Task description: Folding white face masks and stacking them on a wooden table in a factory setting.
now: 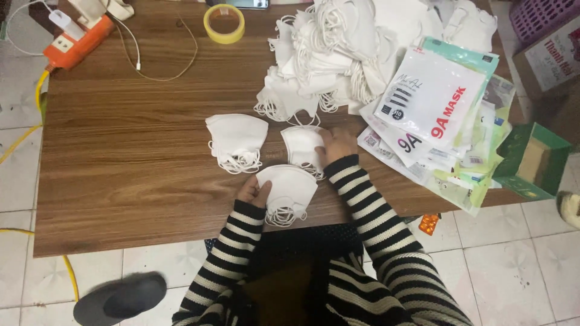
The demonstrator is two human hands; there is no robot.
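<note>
At frame centre, our left hand (252, 192) pinches a small stack of white, soft folded masks (289, 191) — our right hand (336, 145) lies flat on another mask (302, 147), gripping nothing — wood-grain table (127, 157).

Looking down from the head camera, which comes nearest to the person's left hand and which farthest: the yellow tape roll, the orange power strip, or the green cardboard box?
From the left hand:
1. Yellow tape roll, top centre of the table.
2. Orange power strip, top left corner.
3. Green cardboard box, off the table's right edge, farthest.
</note>
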